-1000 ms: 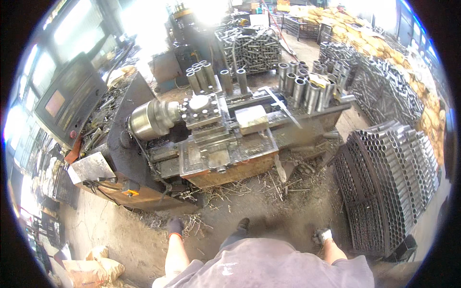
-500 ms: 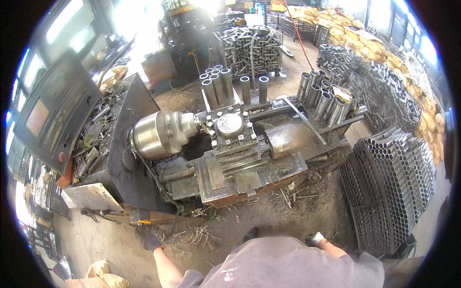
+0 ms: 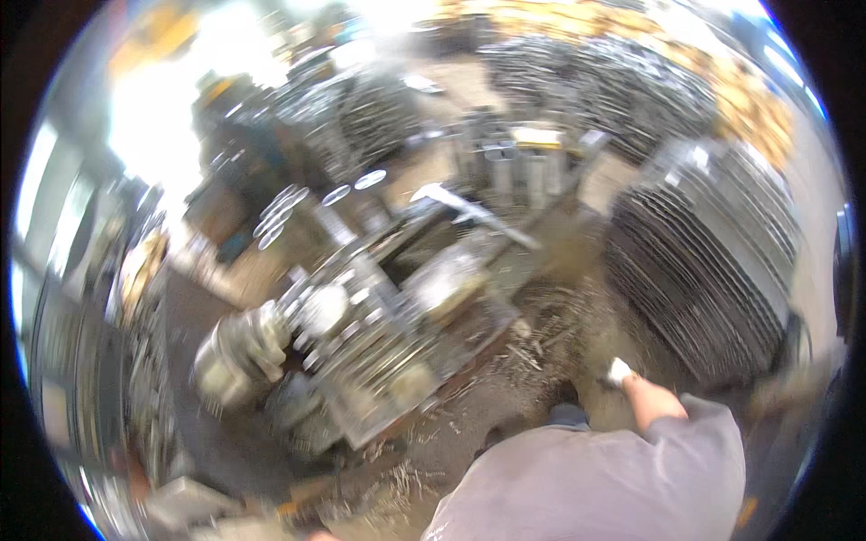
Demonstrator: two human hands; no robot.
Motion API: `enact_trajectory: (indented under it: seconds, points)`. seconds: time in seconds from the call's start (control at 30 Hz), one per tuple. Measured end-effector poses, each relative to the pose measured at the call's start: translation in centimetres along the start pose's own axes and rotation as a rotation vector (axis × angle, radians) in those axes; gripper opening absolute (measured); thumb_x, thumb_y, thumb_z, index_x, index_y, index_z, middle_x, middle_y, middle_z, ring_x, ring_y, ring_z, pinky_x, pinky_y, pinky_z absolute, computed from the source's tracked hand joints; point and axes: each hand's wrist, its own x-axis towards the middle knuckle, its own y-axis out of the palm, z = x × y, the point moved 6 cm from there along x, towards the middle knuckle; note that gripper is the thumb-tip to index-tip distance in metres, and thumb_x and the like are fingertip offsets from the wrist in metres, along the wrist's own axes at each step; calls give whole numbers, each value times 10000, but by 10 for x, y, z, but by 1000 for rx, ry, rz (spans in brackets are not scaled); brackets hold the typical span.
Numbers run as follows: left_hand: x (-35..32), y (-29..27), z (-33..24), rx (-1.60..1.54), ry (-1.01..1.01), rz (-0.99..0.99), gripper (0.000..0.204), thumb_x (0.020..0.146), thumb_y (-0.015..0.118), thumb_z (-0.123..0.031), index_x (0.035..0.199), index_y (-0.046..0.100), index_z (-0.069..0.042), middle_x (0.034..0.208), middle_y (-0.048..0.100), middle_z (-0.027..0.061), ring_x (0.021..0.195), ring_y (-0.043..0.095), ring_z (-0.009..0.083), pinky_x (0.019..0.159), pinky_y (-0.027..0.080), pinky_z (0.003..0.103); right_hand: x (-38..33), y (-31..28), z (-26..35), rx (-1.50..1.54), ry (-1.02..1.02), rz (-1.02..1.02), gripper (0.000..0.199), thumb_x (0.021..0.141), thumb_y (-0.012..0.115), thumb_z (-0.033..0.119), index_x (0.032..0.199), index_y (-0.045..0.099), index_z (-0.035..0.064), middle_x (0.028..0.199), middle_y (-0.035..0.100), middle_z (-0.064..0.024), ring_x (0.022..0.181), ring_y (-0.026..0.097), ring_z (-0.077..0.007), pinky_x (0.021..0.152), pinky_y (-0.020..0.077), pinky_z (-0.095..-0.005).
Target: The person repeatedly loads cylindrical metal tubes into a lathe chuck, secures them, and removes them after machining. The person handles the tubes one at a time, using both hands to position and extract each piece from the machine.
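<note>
My right hand [image 3: 618,371] wears a white glove and hangs low on the right, above the floor near the rack of stacked tubes [image 3: 699,257]. Motion blur hides its fingers, and I make out nothing held in it. At the lower edge, only a bit of my left hand [image 3: 308,522] in a dark glove shows, its fingers unclear. Ahead stands a lathe, with a shiny round chuck [image 3: 233,356] at left and a tool post [image 3: 325,309] in the middle. Neither hand touches the lathe.
Upright metal tubes [image 3: 532,176] stand at the lathe's far end beside a caliper-like long tool [image 3: 478,215]. More tubes [image 3: 284,216] stand behind the tool post. Metal shavings [image 3: 397,491] litter the floor. Heaped metal parts [image 3: 347,117] and yellowish sacks [image 3: 758,113] lie farther back.
My view has swung to the right and tilted, so the lathe sits further left and smears. My left arm has dropped mostly out of view. My right hand still hangs at my side.
</note>
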Motion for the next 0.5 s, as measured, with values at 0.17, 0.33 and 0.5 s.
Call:
enact_trajectory:
  seconds: [0.17, 0.33, 0.5]
  points:
    - [-175, -24, -243, -477, 725, -112, 436, 1058, 568, -374, 1349, 669, -65, 1169, 745, 132, 1008, 740, 279, 851, 578, 432, -82, -152, -138, 576, 477, -1006, 374, 926, 705, 289, 1192, 712, 26, 1139, 732, -265, 1014, 696, -477, 872, 569, -516]
    - [-424, -15, -407, -628, 1130, 591, 417, 1048, 585, -364, 1307, 682, -51, 1105, 750, 125, 980, 733, 276, 866, 567, 426, -174, -283, -366, 607, 1013, -1203, 635, 945, 696, 344, 1490, 529, 62, 1157, 755, -226, 877, 751, -345, 831, 624, -452]
    - [-545, -26, -493, -495, 1138, 1041, 401, 1038, 602, -354, 1265, 695, -37, 1041, 756, 119, 952, 727, 273, 881, 557, 419, -173, -336, -572, 409, 1328, -827, 975, 991, 607, 606, 1686, 224, 40, 1435, 611, -263, 1009, 741, -294, 722, 638, -400]
